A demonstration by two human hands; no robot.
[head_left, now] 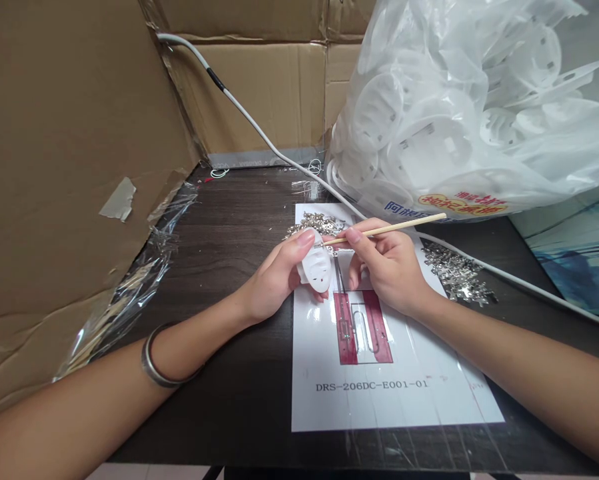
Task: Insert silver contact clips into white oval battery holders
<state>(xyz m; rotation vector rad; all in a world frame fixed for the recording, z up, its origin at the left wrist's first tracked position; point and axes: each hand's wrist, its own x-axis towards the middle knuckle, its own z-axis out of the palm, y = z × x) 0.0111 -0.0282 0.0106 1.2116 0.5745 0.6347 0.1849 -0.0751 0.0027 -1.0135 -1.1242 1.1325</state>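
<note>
My left hand (282, 267) grips a white slotted plastic part (317, 268) between thumb and fingers, above the upper left of a printed sheet (369, 407). My right hand (392, 267) is closed round a thin wooden stick (404, 225). The stick's left end meets the upper edge of the white part, and its other end points up to the right. Behind the white part lies a heap of small shiny metal pieces (320, 222). More metal pieces (456, 273) are piled to the right of my right hand.
A large clear bag (429, 147) of white plastic parts stands at the back right. A white cable (259, 130) crosses the dark table (219, 373) diagonally. Cardboard walls (69, 133) rise at left and back. Wrapped sticks (114, 313) lie along the left.
</note>
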